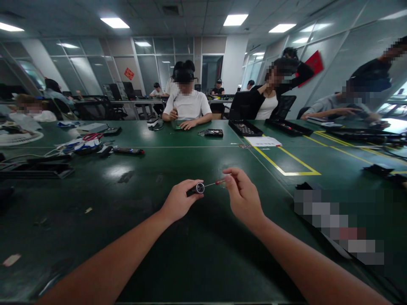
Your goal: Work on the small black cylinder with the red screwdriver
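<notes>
My left hand is closed around a small dark cylinder with a pale ring at its open end, which faces me. Between the thumb and fingers of my right hand is a thin screwdriver with a reddish handle. Its metal shaft points left, and the tip reaches the cylinder's open end; whether it touches something inside is too small to tell. Both hands are held above the green table.
Across the table a person in a white shirt works with their own hands. At left lie red-handled scissors, a dark pen-like tool and cables. Black trays stand at the back right. Yellow tape marks the tabletop.
</notes>
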A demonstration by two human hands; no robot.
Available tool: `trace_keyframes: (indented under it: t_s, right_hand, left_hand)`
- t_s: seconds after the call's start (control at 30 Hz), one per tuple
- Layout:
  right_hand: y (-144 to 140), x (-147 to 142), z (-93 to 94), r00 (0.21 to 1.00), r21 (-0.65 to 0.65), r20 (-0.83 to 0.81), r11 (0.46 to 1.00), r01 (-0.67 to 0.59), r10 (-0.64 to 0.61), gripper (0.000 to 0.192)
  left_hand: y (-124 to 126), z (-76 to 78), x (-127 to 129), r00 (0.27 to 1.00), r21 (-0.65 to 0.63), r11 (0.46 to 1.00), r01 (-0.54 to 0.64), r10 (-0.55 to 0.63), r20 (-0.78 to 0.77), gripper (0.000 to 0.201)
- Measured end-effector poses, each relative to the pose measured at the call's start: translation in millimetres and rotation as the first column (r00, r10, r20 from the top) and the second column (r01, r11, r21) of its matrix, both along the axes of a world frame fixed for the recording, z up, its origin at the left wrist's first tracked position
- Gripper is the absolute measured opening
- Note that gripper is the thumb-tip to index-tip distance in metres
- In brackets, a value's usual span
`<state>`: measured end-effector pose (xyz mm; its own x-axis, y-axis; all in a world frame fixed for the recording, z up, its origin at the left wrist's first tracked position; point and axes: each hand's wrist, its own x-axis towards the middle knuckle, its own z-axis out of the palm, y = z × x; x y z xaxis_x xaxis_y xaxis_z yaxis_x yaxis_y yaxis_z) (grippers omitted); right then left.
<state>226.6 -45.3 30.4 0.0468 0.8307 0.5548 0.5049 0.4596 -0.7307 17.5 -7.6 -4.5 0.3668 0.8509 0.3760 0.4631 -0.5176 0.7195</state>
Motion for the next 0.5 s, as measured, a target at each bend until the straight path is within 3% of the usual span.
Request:
trace_keyframes:
  t_s: [0.3,0.5]
  right_hand:
    - [2.4,1.2,1.0,0.998,-0.020,0.063,1.000,-0.024,0.026,0.037]
    - [1.6,1.0,-1.6,0.996,-0.041,0.066,0.998,-0.052,0.054,0.027]
  left_hand:
    - [1.8,-2.9,0.3,1.000,0.004,1.000,-0.009,0.009,-0.027,0.042]
    - [2.9,-2.4,-1.2,1.000,0.002,1.000,-0.030,0.030,-0.008,0.041]
